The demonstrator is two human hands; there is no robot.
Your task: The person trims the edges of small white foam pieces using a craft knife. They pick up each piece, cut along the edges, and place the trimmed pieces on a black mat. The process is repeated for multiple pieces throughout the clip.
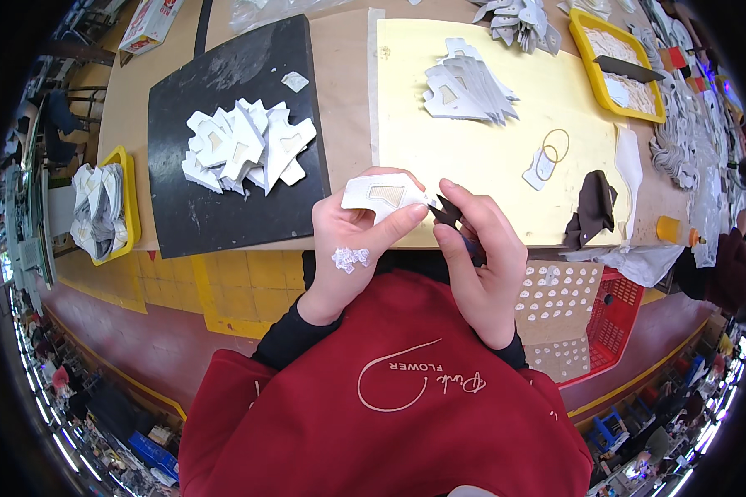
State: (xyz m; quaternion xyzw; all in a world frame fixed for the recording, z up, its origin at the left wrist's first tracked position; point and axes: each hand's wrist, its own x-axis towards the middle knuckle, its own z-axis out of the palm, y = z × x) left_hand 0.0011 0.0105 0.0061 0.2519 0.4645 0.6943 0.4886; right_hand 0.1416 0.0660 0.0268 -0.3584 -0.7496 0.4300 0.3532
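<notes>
Just right of the black board, the left hand pinches a white piece, probably light, flexible and best held by its edges, while the right hand grips black snips at its right end.

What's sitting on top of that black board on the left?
On the black board lies a loose heap of white pieces, with a small whitish scrap apart, near the right edge. Overlapping hides the lower pieces and the surface beneath.
</notes>
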